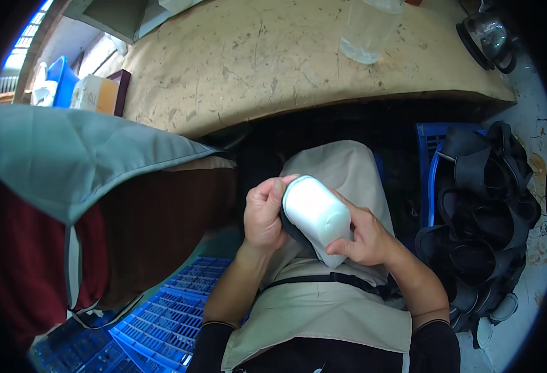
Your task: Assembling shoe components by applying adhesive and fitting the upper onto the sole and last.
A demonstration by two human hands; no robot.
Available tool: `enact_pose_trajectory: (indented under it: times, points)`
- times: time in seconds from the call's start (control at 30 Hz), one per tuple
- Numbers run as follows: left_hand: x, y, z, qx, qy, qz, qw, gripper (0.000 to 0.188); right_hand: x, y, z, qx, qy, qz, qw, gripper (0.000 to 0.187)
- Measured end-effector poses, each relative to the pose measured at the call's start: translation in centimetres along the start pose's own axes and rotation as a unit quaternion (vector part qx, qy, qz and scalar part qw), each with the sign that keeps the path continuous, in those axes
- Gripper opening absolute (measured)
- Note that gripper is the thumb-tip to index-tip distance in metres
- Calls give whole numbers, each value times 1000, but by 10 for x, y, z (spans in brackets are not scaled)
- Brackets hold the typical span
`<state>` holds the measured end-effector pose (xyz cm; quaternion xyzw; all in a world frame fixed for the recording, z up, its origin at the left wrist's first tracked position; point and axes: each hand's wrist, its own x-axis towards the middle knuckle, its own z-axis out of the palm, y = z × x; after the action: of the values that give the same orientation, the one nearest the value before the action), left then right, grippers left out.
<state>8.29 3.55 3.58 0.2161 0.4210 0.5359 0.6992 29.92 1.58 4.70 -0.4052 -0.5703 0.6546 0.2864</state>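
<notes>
Left hand (264, 214) pinching white piece (314, 208) at rim, right hand (368, 237) gripping lower end; piece looking light, smooth, fairly stiff, edges likely offering best hold.

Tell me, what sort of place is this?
Most likely a workshop: there's a scuffed, stained workbench, blue plastic crates at lower left, and a pile of black, curved pieces at right.

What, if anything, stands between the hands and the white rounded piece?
Nothing visible does: the left hand grips the white rounded piece at its upper-left edge, the right hand its lower-right side. A dark strip shows along its left, beside the left hand.
</notes>
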Motion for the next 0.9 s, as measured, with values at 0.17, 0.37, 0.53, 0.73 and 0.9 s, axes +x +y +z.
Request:
enact_pose_trajectory:
  times: [0.17, 0.37, 0.53, 0.73, 0.9]
  points:
    - [10, 18, 3, 130, -54, 86, 986, 26, -1, -10, -7, 22, -11, -5, 1000, 96]
    - [25, 46, 29, 249, -91, 89, 960, 27, 5, 6, -1, 155, -22, 7, 988, 90]
    - [8, -19, -2, 240, -95, 156, 953, 39, 1, 54, 0, 278, 28, 52, 959, 83]
    - [-1, -40, -20, 311, -169, 124, 927, 54, 2, 71, -13, 235, -21, 59, 970, 78]
    - [-13, -32, -16, 364, -137, -9, 921, 62, 3, 74, -6, 240, -21, 80, 967, 80]
